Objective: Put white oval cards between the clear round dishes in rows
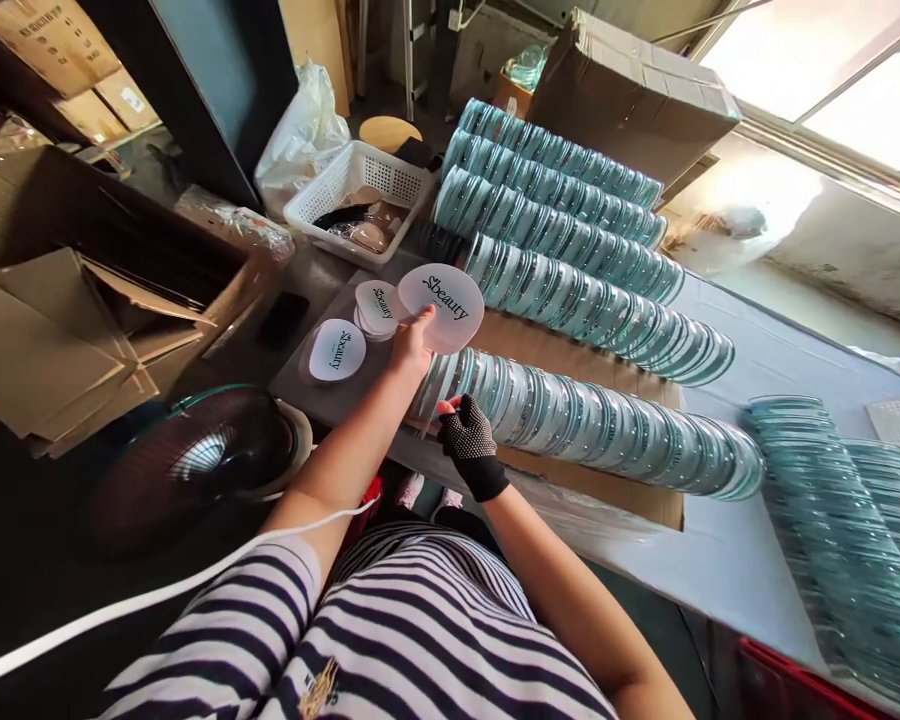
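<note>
A: Several long rows of glass discs (570, 270) lie overlapped on the table (727, 560), each row running from near the person out toward the right. The nearest row (592, 425) rests on a cardboard sheet (570, 345). Left of the table sit flattened boxes (60, 330), a fan (195, 460), and a white basket (360, 185).

B: And the hands?

A: Left hand (412, 340): bare, raised at the near-left end of the nearest row. Fingers closed on the lower edge of one white disc (441, 305) printed "beauty", face tilted up toward the person. Two short stacks of the same printed discs (352, 335) lie just left of that hand.

B: Right hand?

A: Right hand (469, 445): in a black dotted glove, curled at the same end of the row, fingertips touching the first glass discs. Whether it grips one, I cannot tell.

B: Key relation?

A: The held disc sits directly above the row's near end. The row's long axis runs away rightward from both hands. The gloved hand is nearer the glass; the bare hand is nearer the printed stacks.
</note>
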Demonstrator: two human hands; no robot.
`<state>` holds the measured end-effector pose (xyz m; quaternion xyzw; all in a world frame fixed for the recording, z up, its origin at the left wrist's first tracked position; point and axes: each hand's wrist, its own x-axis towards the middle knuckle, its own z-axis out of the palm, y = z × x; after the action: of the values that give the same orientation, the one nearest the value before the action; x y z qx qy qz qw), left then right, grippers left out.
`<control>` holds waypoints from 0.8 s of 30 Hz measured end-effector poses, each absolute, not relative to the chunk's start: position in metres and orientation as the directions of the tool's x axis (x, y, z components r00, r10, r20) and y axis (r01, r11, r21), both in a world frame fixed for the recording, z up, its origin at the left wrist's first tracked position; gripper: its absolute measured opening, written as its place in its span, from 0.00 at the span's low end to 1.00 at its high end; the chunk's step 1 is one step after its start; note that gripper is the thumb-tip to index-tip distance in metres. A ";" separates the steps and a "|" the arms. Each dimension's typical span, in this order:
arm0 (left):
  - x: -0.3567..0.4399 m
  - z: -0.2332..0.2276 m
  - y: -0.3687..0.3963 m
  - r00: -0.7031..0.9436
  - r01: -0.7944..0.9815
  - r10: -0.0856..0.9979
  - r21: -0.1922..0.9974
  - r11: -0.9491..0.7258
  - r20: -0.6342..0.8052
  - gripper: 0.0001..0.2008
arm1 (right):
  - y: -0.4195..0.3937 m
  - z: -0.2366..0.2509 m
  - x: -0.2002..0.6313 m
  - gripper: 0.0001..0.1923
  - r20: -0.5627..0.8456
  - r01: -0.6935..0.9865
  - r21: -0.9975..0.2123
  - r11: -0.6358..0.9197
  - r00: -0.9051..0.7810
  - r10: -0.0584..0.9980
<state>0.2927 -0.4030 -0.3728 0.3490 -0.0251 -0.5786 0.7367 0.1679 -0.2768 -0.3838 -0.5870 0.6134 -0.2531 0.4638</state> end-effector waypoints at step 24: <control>0.294 -0.377 -0.401 0.296 0.864 -0.859 0.500 0.055 -0.417 0.16 | -0.298 -0.366 0.182 0.12 -0.236 -0.959 -0.235 -0.161 0.217 -0.947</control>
<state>0.2938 -0.4005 -0.3771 0.3471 0.0035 -0.5934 0.7262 0.1821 -0.2984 -0.3661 -0.7616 0.6256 0.0171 0.1681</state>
